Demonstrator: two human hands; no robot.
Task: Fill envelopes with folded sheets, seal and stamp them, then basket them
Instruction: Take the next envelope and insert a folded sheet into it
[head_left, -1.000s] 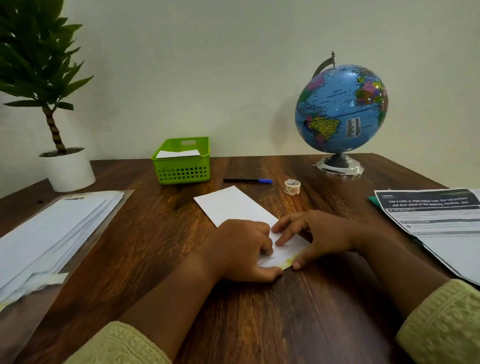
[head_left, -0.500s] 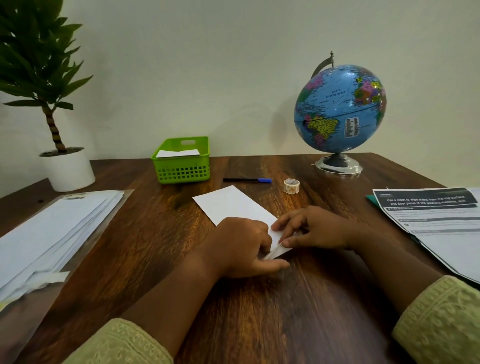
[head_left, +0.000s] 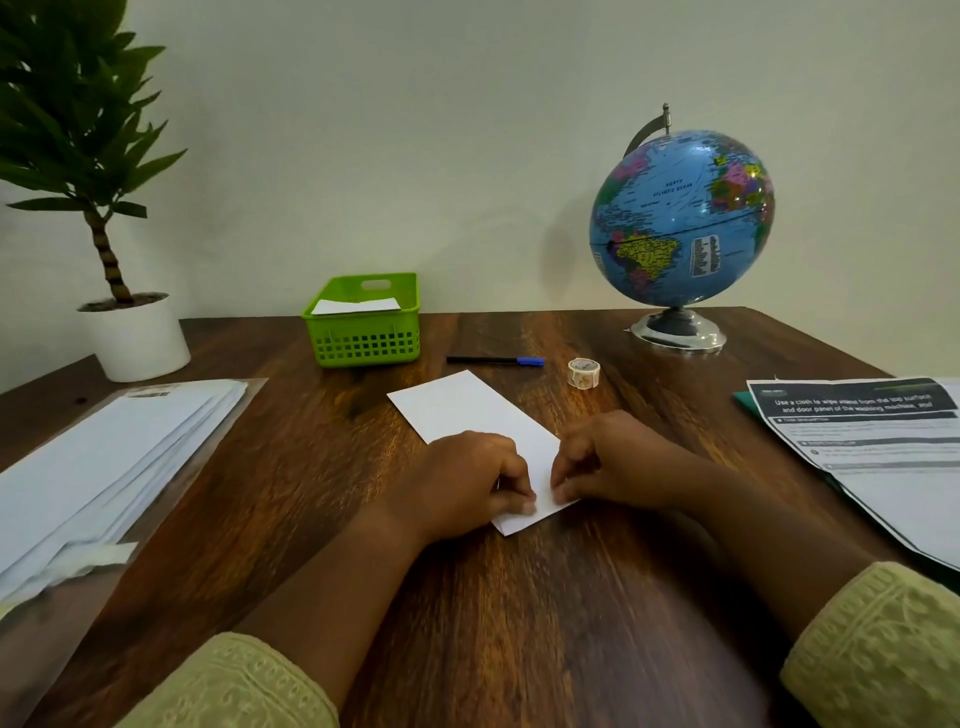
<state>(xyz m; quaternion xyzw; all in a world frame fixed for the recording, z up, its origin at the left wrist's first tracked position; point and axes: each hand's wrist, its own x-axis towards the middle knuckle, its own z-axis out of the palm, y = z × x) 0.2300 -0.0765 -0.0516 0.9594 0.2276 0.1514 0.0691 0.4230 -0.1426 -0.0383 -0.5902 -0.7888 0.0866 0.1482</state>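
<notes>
A white envelope (head_left: 467, 410) lies slanted on the wooden table (head_left: 519, 623), its near end under my fingers. My left hand (head_left: 457, 483) presses that end from the left with fingers curled. My right hand (head_left: 613, 462) presses it from the right, fingertips on the folded flap. A green basket (head_left: 363, 338) stands at the back with a white envelope in it. A small roll of stickers (head_left: 584, 372) sits right of the envelope. A stack of white envelopes (head_left: 98, 467) in a clear sleeve lies at the left. Printed sheets (head_left: 878, 447) lie at the right.
A black pen with a blue cap (head_left: 493, 360) lies between the basket and the sticker roll. A globe (head_left: 680, 223) stands at the back right and a potted plant (head_left: 104, 208) at the back left, against the wall.
The envelope's open flap, showing a yellowish strip a second ago, has been folded down flat. Both hands shifted onto the closed end and now press it.
</notes>
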